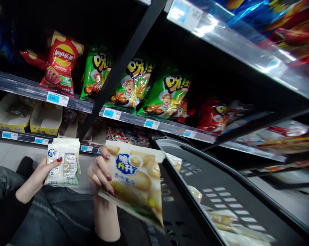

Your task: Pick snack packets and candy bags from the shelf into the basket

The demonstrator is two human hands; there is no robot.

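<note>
My left hand (43, 171) is closed on a small stack of pale snack packets (71, 162), thumb pressed on the printed back of the top one. The packets are upright above my lap. In my right hand (103, 174) is a cream-coloured snack packet (136, 181) with a blue logo and pictures of golden biscuits. My fingers grip its left edge, and it hangs tilted in front of the near wall of a dark grey shopping basket (192, 205). Inside the basket lie several similar packets (228, 220), partly hidden by its wall.
A shelf (87, 106) ahead carries a red chip bag (63, 63) and several green snack bags (167, 94). Below, open cardboard trays (46, 116) stand on the bottom shelf. A dark slanted post (123, 58) crosses the shelving. An upper shelf edge (233, 37) juts in at the right.
</note>
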